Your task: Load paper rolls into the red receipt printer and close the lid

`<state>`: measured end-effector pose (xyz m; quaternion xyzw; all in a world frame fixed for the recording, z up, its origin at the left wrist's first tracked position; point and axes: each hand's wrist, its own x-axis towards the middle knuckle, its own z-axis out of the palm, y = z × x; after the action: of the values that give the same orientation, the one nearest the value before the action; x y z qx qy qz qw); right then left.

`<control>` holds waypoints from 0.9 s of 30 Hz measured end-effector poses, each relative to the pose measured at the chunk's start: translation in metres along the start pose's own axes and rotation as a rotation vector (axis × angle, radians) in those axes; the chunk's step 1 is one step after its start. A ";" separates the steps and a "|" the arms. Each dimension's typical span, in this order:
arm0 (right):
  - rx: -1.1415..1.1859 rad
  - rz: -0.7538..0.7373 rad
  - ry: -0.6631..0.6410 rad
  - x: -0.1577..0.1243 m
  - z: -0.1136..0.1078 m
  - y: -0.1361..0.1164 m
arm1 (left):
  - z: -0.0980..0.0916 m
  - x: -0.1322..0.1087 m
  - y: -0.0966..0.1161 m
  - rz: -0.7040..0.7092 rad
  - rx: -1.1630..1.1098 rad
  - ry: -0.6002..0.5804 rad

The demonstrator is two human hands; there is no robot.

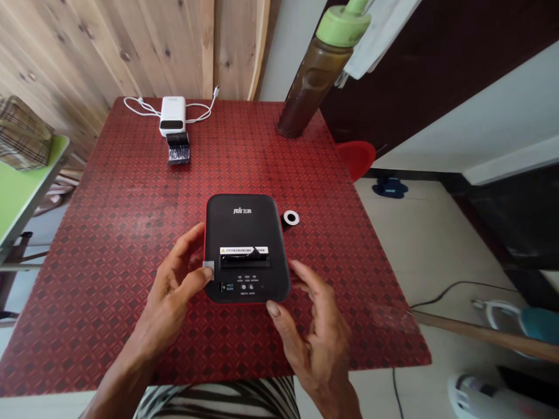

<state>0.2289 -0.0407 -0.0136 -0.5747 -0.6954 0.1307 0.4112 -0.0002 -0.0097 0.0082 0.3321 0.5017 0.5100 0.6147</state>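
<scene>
Red bench (144, 198): locate black unit (243, 233) at near half. Note left hand (172, 297) pinching left edge at grey tab (208, 265), right hand (321, 326) spread beside near-right corner; cannot confirm contact. Support both sides evenly, clear of buttons (243, 287).

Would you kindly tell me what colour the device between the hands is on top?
The device is black on top, as the head view shows.

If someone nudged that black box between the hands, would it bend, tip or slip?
Bending seems unlikely: the black box has straight edges and an even outline, like a hard shell. Its broad shape probably makes it slide before tipping. The smooth-looking top might be a bit slippery to grip.
</scene>
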 end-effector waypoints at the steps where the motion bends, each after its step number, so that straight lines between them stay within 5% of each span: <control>1: 0.005 0.020 -0.007 -0.004 0.003 0.000 | 0.001 0.000 0.000 -0.003 0.001 0.007; 11: 0.066 0.142 -0.055 -0.008 0.005 0.008 | 0.018 -0.002 -0.001 -0.032 -0.029 0.143; 18: 0.072 0.146 -0.073 -0.005 0.002 0.008 | 0.015 -0.003 -0.005 0.004 -0.025 0.117; 22: 0.065 0.022 -0.081 0.020 -0.014 0.003 | 0.006 -0.003 -0.009 0.010 0.009 0.091; 27: -0.085 -0.324 -0.066 0.076 -0.018 -0.010 | -0.003 -0.001 -0.016 0.046 0.014 0.023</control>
<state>0.2352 0.0197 0.0365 -0.4674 -0.7969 0.0519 0.3792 0.0016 -0.0152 -0.0069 0.3422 0.5046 0.5242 0.5946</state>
